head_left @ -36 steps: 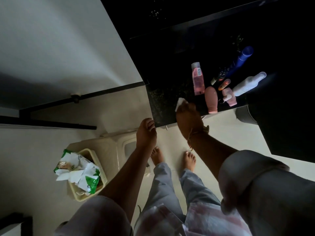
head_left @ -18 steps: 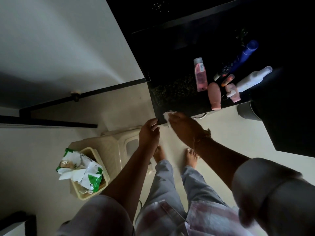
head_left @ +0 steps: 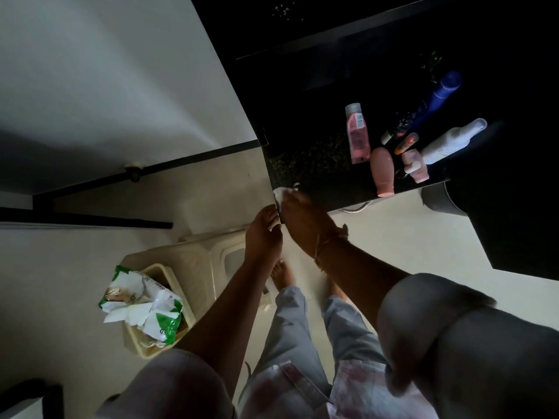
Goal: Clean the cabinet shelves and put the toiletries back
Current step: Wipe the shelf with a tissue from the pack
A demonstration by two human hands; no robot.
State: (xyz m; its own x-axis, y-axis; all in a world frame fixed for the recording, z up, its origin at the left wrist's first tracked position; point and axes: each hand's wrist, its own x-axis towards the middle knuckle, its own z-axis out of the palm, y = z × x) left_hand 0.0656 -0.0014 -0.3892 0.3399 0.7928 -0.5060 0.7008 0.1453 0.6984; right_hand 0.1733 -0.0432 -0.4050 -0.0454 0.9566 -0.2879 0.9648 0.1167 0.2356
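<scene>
A dark counter [head_left: 305, 164] runs across the upper right. At its near left corner my right hand [head_left: 305, 225] presses a white wipe [head_left: 279, 196] against the edge. My left hand [head_left: 261, 234] hovers just left of it, cupped below the corner, fingers loosely curled with nothing seen in them. Toiletries lie grouped to the right on the counter: a pink bottle with a grey cap [head_left: 357, 134], a peach tube [head_left: 383, 172], a small pink bottle [head_left: 416, 164], a white bottle [head_left: 450, 140] and a blue bottle [head_left: 438, 98].
A beige bin [head_left: 169, 343] on the floor at lower left holds a green-and-white wipes packet [head_left: 145, 306]. A beige stool [head_left: 205, 267] stands beside it. My bare feet are below the hands. A dark round bin [head_left: 438, 201] sits under the counter's right end.
My right hand has dragged the wipe from the counter surface near the toiletries leftward to the near corner. My left hand has risen to meet it under the edge.
</scene>
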